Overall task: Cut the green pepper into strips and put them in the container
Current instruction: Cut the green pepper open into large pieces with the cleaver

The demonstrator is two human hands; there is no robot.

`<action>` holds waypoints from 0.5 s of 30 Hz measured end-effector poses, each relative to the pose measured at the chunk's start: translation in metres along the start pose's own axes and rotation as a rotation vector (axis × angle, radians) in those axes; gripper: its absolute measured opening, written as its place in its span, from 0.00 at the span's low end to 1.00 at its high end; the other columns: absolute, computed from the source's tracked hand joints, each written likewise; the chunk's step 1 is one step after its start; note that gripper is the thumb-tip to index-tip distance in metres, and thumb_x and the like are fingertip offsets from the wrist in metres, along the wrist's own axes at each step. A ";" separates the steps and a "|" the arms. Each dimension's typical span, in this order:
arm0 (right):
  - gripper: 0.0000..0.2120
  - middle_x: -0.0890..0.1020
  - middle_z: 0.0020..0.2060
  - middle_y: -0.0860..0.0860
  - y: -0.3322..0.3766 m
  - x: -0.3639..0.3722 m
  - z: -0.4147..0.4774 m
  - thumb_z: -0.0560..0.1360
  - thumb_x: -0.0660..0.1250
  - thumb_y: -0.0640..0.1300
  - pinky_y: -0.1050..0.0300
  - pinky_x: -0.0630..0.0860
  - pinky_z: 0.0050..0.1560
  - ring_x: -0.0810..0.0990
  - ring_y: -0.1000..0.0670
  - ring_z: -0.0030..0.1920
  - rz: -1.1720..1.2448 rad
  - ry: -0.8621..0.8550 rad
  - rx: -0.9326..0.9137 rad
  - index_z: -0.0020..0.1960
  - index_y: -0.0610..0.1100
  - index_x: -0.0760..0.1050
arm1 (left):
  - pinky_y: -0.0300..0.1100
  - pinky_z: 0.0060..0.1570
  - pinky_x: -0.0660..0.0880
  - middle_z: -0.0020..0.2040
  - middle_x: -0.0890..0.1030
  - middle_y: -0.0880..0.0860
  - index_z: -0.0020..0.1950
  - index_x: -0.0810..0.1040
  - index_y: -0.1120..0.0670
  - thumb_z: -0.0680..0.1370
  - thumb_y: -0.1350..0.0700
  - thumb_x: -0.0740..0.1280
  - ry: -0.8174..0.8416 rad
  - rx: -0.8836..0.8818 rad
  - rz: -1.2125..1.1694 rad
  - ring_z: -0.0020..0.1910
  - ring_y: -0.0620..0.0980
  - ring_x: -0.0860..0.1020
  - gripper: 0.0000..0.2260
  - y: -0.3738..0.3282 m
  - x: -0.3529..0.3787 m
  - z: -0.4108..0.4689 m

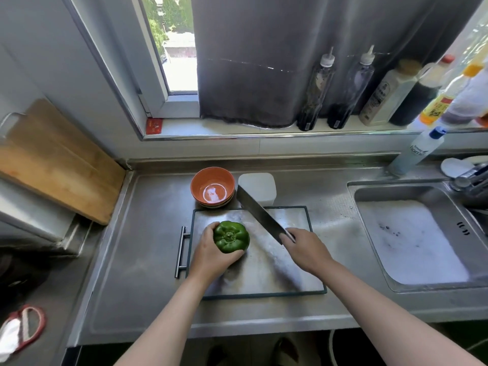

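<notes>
So the pepper is whole, sitting on the left part of the board. Its stem end faces up and a bit toward the person, so its long axis runs roughly top to bottom rather than lying flat.

The left grip, a bare hand, is cupped round the pepper's left and near side, fingers curled against it. The right grip is wrapped tight round the handle of a cleaver. The blade slants away to the far left, above the board, with its end over toward the container. It's not touching the pepper.

That container is white and squarish, just past the board's far edge, with an orange bowl right beside it on the left.

The board is metal with a dark rim and a bar handle on its left side. It lies on a steel table that has a sink on the right. A wooden board leans against the wall at the left. Behind is a window sill with a grey curtain and a row of bottles.
</notes>
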State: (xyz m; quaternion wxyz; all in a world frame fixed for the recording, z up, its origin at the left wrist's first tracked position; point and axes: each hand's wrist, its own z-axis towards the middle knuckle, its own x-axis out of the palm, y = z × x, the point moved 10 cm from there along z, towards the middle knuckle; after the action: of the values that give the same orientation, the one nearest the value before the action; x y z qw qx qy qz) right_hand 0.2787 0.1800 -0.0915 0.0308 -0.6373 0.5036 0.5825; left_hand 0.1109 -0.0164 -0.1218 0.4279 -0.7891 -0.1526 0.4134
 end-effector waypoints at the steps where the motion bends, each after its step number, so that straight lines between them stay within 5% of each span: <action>1: 0.17 0.71 0.27 0.53 0.003 -0.001 -0.001 0.81 0.58 0.51 0.55 0.60 0.31 0.68 0.49 0.29 0.039 -0.016 -0.005 0.35 0.48 0.67 | 0.46 0.64 0.74 0.64 0.74 0.45 0.71 0.66 0.43 0.58 0.39 0.80 0.006 0.010 0.012 0.62 0.45 0.74 0.45 -0.001 0.001 0.001; 7: 0.16 0.72 0.27 0.55 0.024 -0.008 -0.008 0.83 0.60 0.49 0.59 0.63 0.30 0.68 0.55 0.27 0.250 -0.067 -0.038 0.37 0.50 0.72 | 0.50 0.73 0.61 0.77 0.55 0.48 0.81 0.47 0.50 0.79 0.45 0.66 0.140 0.115 0.157 0.76 0.51 0.58 0.38 -0.012 0.015 0.009; 15: 0.15 0.70 0.27 0.55 0.045 0.011 -0.020 0.84 0.59 0.48 0.63 0.59 0.28 0.66 0.56 0.27 0.325 -0.017 -0.081 0.41 0.46 0.75 | 0.46 0.68 0.63 0.75 0.58 0.51 0.78 0.54 0.52 0.82 0.47 0.61 0.093 0.090 0.080 0.73 0.51 0.63 0.28 -0.012 0.017 0.023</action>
State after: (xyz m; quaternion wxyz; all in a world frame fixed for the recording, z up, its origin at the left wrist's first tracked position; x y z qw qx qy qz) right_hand 0.2605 0.1390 -0.0689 -0.0853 -0.5433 0.5758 0.6050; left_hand 0.1042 0.0134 -0.1279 0.4527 -0.7929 -0.0822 0.3996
